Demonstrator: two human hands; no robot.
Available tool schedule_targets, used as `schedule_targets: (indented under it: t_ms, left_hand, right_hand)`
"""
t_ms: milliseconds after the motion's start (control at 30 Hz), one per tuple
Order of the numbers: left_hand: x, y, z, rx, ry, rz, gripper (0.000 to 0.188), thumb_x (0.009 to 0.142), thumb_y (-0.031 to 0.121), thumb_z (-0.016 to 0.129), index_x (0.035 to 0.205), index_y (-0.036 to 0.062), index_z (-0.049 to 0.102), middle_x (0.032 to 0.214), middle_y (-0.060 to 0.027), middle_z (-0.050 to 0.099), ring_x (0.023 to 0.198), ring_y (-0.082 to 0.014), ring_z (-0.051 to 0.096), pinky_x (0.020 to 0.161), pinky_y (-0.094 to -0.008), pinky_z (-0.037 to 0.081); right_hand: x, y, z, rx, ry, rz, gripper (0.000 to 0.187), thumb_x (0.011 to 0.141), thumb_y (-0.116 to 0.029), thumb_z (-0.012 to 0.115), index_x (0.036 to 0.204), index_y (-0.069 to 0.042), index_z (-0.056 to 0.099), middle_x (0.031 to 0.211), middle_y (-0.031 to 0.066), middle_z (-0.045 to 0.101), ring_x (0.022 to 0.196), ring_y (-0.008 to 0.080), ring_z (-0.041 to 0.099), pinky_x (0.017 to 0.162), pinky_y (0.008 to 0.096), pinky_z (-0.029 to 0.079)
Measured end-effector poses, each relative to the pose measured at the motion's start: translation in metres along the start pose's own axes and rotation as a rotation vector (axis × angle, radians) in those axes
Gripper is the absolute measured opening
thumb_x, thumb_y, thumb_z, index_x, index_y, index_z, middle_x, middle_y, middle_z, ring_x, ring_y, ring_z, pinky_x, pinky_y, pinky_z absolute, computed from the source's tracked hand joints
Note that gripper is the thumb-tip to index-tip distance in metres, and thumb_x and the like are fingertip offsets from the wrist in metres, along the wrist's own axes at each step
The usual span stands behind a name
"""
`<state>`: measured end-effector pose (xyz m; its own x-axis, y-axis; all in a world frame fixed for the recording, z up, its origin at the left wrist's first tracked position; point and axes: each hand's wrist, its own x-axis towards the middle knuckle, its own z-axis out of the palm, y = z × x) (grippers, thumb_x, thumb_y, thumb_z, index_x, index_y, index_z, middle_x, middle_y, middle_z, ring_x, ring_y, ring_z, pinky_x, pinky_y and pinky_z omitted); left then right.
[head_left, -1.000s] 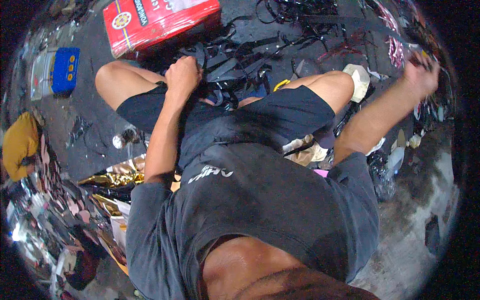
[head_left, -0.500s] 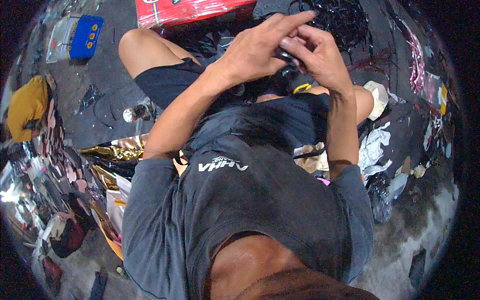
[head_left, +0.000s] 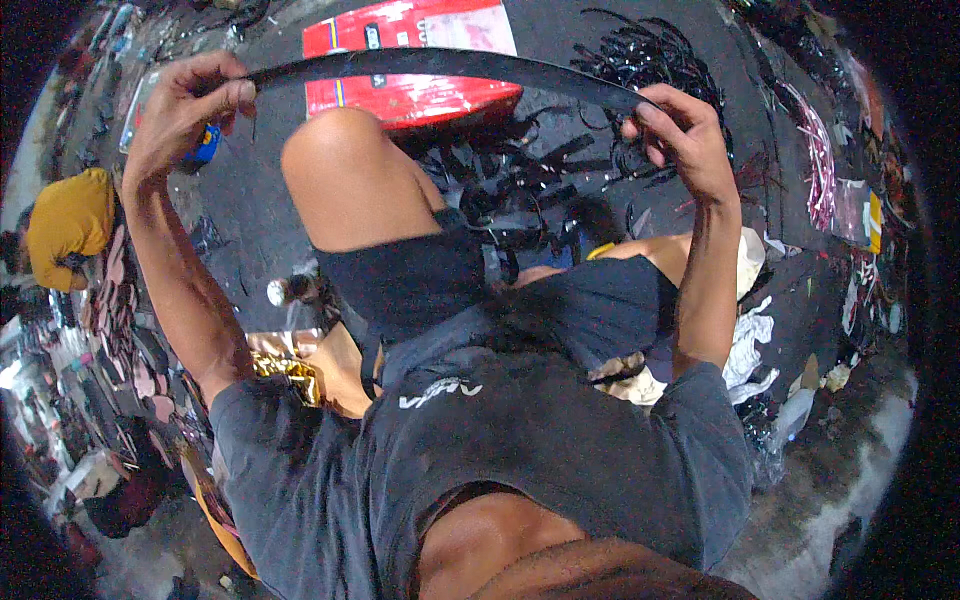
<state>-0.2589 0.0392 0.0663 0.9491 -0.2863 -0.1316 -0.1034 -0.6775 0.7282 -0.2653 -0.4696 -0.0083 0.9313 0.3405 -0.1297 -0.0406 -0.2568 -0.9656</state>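
A long, thin black strip [head_left: 430, 63] is stretched out in front of me, bowed upward in the middle. Its left end is pinched between thumb and fingers of my left hand [head_left: 198, 105]. At the other end, my right hand [head_left: 680, 130] grips the strip between thumb and forefinger. The strip passes across a red box-like package [head_left: 420, 105] that lies beyond my knee. A tangled heap of shiny black strips [head_left: 640, 50] lies behind my right hand. More black strips [head_left: 520, 195] are strewn on the floor between my legs.
A mustard-yellow cloth item [head_left: 72, 228] lies at the far left, above piled scraps [head_left: 120, 300]. Gold foil [head_left: 285, 375] is by my left elbow. Crumpled white paper [head_left: 750, 350] lies to the right, with pink-white strands [head_left: 818, 165] farther out. A blue container [head_left: 206, 145] shows behind my left wrist.
My hands were close together over my lap; now they are spread wide apart with the black strip drawn between them. My left knee has risen and the red package shows more fully.
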Motion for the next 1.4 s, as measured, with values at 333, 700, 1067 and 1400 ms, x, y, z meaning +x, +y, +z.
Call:
schedule_targets:
  t_ms: [333,700,1067,1400]
  left_hand:
    - [0.048,-0.219,0.005,-0.136,-0.044,-0.477,0.019,0.090,0.022,0.067,0.084,0.0044,0.069,0.066,-0.0042,0.066,0.061,-0.0170,0.064,0.066,-0.0304,0.054]
    - [0.229,-0.074,0.243,-0.276,0.388,0.265,0.045,0.079,0.008,0.067,0.122,0.0028,0.060,0.115,-0.0183,0.063,0.095,-0.0284,0.065,0.083,-0.0380,0.053]
    - [0.239,-0.076,0.287,-0.297,0.513,0.357,0.019,0.078,0.005,0.074,0.097,0.0033,0.071,0.090,-0.0103,0.064,0.074,-0.0203,0.063,0.067,-0.0328,0.052]
    - [0.241,-0.085,0.284,-0.105,0.504,0.456,0.018,0.078,0.012,0.076,0.096,0.0056,0.075,0.094,-0.0097,0.067,0.084,-0.0244,0.068,0.076,-0.0339,0.055]
  right_hand:
    - [0.161,0.079,0.045,-0.267,-0.146,-0.001,0.026,0.093,-0.031,0.066,0.100,-0.007,0.073,0.073,0.0008,0.067,0.066,0.0090,0.062,0.056,0.0277,0.049]
    - [0.227,0.101,0.106,-0.704,0.225,-0.092,0.035,0.079,-0.035,0.073,0.105,-0.013,0.065,0.095,0.0147,0.073,0.092,0.0365,0.069,0.079,0.0477,0.054]
    - [0.218,0.117,0.084,-0.848,0.274,-0.487,0.017,0.084,-0.028,0.070,0.093,-0.014,0.070,0.090,0.0062,0.062,0.086,0.0297,0.066,0.073,0.0411,0.054]
    - [0.224,0.127,0.062,-1.030,0.091,-0.755,0.019,0.088,-0.027,0.067,0.100,-0.012,0.068,0.094,0.0058,0.061,0.083,0.0262,0.066,0.065,0.0386,0.056]
